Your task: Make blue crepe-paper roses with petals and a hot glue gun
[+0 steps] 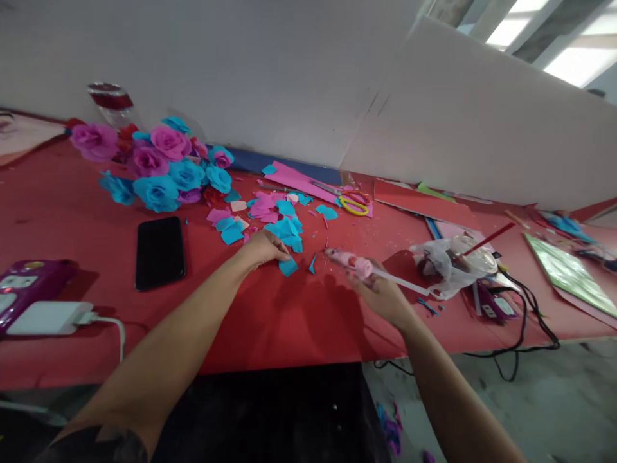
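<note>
We are likely gluing, our left grip (263, 249) pinching a blue paper piece (288, 267) at its fingertips, our right grip (382, 297) wrapped round a pink tool (351, 260), next needing steady aim.

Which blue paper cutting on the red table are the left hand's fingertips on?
The small four-sided blue paper piece under the left hand; the blue paper heap lies beyond it, the thin blue sliver apart to its right.
</note>
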Demonstrator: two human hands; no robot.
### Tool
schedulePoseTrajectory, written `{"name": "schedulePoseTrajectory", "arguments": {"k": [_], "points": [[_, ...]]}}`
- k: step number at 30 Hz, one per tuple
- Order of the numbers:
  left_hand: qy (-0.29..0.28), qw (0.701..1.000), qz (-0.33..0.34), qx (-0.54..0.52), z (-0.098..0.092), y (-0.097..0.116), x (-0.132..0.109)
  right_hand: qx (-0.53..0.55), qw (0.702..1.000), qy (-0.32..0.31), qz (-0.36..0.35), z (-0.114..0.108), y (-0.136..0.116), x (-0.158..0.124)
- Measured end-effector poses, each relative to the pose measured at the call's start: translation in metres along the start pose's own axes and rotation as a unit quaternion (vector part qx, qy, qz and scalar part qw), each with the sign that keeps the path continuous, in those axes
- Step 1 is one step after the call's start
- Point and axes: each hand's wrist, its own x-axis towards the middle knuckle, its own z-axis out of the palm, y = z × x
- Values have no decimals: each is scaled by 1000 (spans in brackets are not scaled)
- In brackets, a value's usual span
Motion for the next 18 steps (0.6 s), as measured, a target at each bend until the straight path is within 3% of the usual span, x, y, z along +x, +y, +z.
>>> {"name": "schedulePoseTrajectory", "arguments": {"k": [3,5,18], "points": [[-16,1000,-4,17,0,6,-5,145,980,-130,-44,15,-29,-8],[-22,999,-9,29,0,8,-8,187,968,-160,-43,22,-39,-7],[-16,997,-6,78,-1,5,-6,166,974,-155,-4,32,-42,2]]}}
